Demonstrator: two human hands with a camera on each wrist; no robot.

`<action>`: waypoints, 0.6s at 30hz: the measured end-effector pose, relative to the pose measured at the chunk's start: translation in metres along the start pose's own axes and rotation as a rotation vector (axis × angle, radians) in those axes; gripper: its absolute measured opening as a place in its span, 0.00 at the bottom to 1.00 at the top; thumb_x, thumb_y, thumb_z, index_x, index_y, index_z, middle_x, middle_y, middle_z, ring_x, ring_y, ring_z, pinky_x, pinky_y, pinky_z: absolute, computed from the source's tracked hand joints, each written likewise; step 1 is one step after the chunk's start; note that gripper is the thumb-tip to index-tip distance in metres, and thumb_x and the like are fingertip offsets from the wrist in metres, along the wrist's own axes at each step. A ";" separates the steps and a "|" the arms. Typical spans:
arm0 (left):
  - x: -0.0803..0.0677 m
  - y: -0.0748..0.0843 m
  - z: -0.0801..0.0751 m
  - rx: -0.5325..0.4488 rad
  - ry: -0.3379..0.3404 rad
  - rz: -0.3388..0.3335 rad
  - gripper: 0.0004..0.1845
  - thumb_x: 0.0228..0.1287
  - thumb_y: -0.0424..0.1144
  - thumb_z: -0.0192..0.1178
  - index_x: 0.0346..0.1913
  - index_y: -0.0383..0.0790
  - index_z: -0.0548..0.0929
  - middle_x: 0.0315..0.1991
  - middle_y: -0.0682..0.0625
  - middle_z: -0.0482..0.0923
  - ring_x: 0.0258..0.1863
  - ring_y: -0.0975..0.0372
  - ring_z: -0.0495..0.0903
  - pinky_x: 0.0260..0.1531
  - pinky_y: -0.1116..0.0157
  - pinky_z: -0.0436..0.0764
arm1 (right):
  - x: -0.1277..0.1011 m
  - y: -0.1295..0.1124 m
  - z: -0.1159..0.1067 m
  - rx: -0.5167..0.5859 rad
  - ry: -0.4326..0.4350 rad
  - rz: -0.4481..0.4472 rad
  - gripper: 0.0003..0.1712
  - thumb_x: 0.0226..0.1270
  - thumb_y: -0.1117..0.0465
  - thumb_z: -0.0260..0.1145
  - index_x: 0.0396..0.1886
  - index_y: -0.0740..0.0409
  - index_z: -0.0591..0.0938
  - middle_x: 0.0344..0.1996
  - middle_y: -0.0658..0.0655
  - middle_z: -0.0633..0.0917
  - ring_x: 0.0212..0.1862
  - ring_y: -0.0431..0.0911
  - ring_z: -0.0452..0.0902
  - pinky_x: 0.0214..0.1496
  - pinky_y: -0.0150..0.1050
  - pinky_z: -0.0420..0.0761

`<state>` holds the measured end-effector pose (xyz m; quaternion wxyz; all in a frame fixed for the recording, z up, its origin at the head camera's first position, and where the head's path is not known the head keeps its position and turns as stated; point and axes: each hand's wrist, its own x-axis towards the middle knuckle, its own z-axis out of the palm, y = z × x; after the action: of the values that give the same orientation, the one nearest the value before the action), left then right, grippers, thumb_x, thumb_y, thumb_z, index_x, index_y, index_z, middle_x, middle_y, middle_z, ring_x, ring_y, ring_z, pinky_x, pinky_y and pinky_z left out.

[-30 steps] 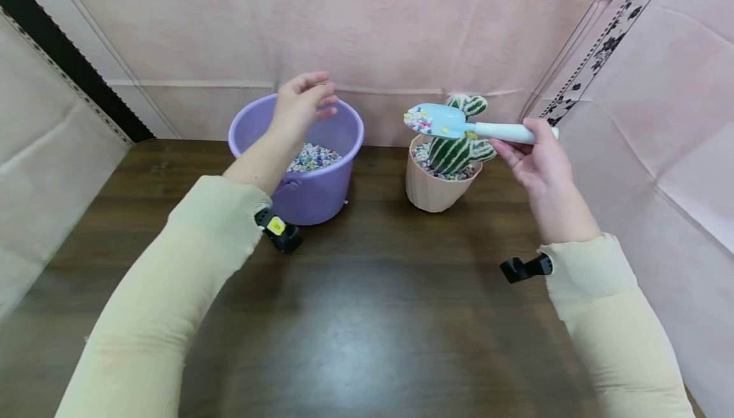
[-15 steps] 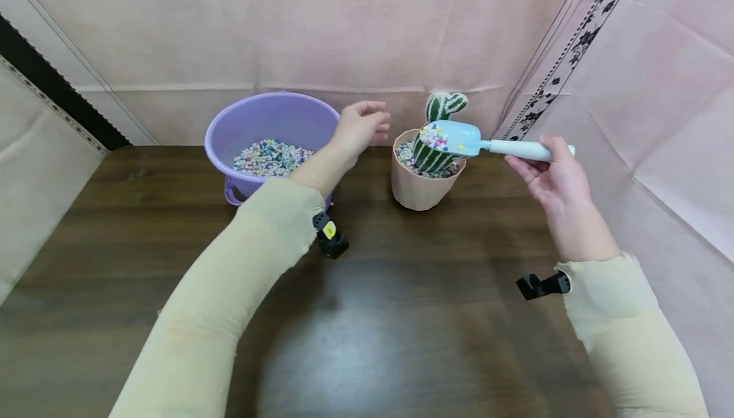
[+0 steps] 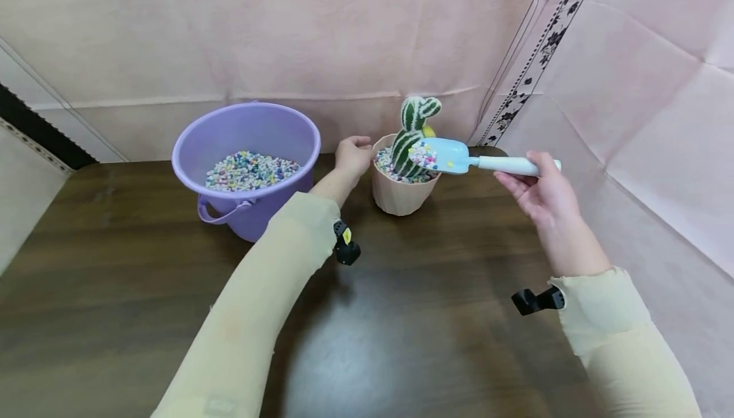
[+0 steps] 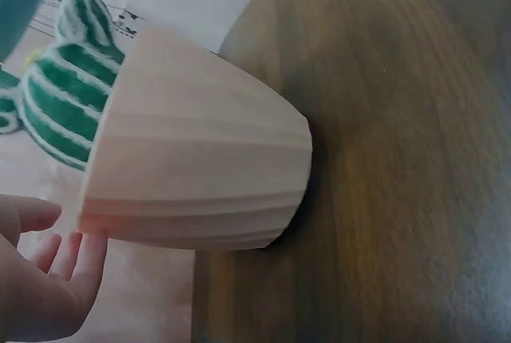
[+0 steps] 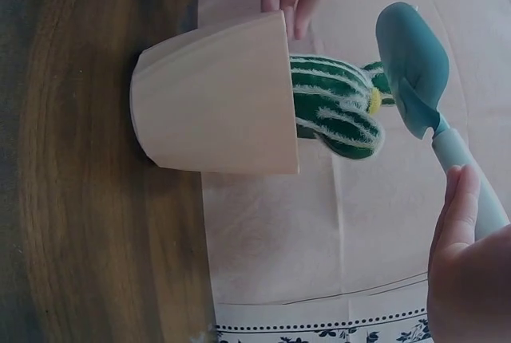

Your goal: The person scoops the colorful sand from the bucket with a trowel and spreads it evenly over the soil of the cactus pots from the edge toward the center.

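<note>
The small light-blue plastic scoop with a white handle hangs level over the right side of the ribbed peach-pink plastic flowerpot, its bowl carrying a little heap of mixed-colour pebbles just beside the green-and-white striped toy cactus that stands upright in the pot. The right hand grasps the scoop by the far end of its handle, fingers wrapped under it and thumb along the top; in the right wrist view the thumb lies against the handle and the scoop's bowl sits just past the cactus arms. The pot stands near the back edge of the dark wooden tabletop, right of the middle, and its soil line is covered with the same coloured gravel.

The left hand is at the pot's left rim with its fingers loosely curled. The left wrist view shows the fingertips right by the rim, gripping nothing, but whether they touch the pot I cannot tell.

Left of the pot, a little apart from it, a round lilac plastic bucket with a handle on its front stands near the back edge too, its bottom covered with more coloured pebbles. Pale pink cloth hangs behind the tabletop and along its right side, where a strip printed with black flowers runs up it. Both arms wear cream sleeves.
</note>
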<state>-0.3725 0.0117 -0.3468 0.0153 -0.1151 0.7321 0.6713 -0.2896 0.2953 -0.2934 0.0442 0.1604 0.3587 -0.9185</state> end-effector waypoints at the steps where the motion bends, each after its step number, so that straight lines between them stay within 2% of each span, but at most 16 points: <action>1: 0.001 -0.002 0.001 0.008 0.003 -0.002 0.21 0.62 0.26 0.53 0.59 0.33 0.73 0.56 0.39 0.77 0.57 0.55 0.75 0.54 0.66 0.79 | -0.001 0.000 -0.001 0.000 0.000 -0.001 0.05 0.69 0.64 0.56 0.34 0.60 0.69 0.27 0.64 0.77 0.31 0.58 0.82 0.36 0.49 0.87; 6: 0.007 -0.008 -0.001 0.048 -0.034 0.003 0.24 0.60 0.25 0.56 0.62 0.33 0.71 0.58 0.39 0.75 0.59 0.55 0.73 0.59 0.66 0.76 | -0.001 0.003 -0.002 -0.012 -0.014 0.001 0.05 0.69 0.65 0.56 0.34 0.61 0.69 0.27 0.65 0.78 0.31 0.57 0.82 0.36 0.48 0.87; 9: 0.017 -0.016 -0.002 0.087 -0.066 0.034 0.27 0.59 0.26 0.57 0.64 0.34 0.69 0.59 0.40 0.74 0.60 0.57 0.72 0.59 0.68 0.75 | -0.001 0.006 -0.003 -0.022 -0.015 0.000 0.05 0.69 0.65 0.56 0.33 0.61 0.69 0.27 0.65 0.78 0.30 0.57 0.83 0.35 0.47 0.87; 10: 0.028 -0.026 -0.002 0.074 -0.074 0.073 0.28 0.58 0.26 0.58 0.64 0.35 0.69 0.57 0.43 0.76 0.58 0.60 0.74 0.56 0.71 0.76 | -0.002 0.007 -0.003 -0.024 -0.012 -0.001 0.05 0.68 0.65 0.56 0.33 0.60 0.69 0.26 0.64 0.78 0.30 0.57 0.83 0.35 0.47 0.87; 12: 0.034 -0.033 -0.002 0.110 -0.091 0.093 0.30 0.58 0.28 0.58 0.65 0.36 0.68 0.60 0.45 0.74 0.59 0.63 0.72 0.57 0.74 0.75 | -0.003 0.008 -0.004 -0.028 -0.008 -0.001 0.05 0.68 0.65 0.56 0.33 0.60 0.68 0.26 0.64 0.79 0.30 0.57 0.83 0.36 0.47 0.87; 16: 0.024 -0.037 -0.002 0.126 -0.103 0.110 0.30 0.59 0.31 0.55 0.67 0.36 0.66 0.62 0.45 0.71 0.60 0.62 0.70 0.59 0.71 0.73 | -0.004 0.011 -0.008 -0.028 -0.001 0.001 0.06 0.68 0.65 0.56 0.34 0.61 0.68 0.26 0.64 0.78 0.30 0.57 0.83 0.35 0.47 0.87; 17: 0.011 -0.029 -0.003 0.144 -0.098 0.084 0.29 0.61 0.30 0.53 0.67 0.34 0.65 0.63 0.43 0.69 0.61 0.59 0.69 0.62 0.67 0.72 | -0.004 0.011 -0.010 -0.028 0.000 -0.001 0.06 0.68 0.65 0.56 0.35 0.60 0.68 0.26 0.64 0.78 0.30 0.57 0.83 0.35 0.48 0.87; 18: 0.005 -0.028 -0.004 0.141 -0.087 0.078 0.29 0.61 0.30 0.52 0.67 0.34 0.65 0.62 0.42 0.70 0.61 0.58 0.69 0.62 0.66 0.73 | -0.004 0.011 -0.011 -0.031 0.004 -0.005 0.06 0.68 0.65 0.56 0.35 0.60 0.68 0.26 0.64 0.78 0.30 0.57 0.83 0.35 0.48 0.87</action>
<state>-0.3718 0.0054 -0.3747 0.0291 -0.0557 0.7800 0.6227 -0.2804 0.2943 -0.3066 0.0437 0.1606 0.3733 -0.9126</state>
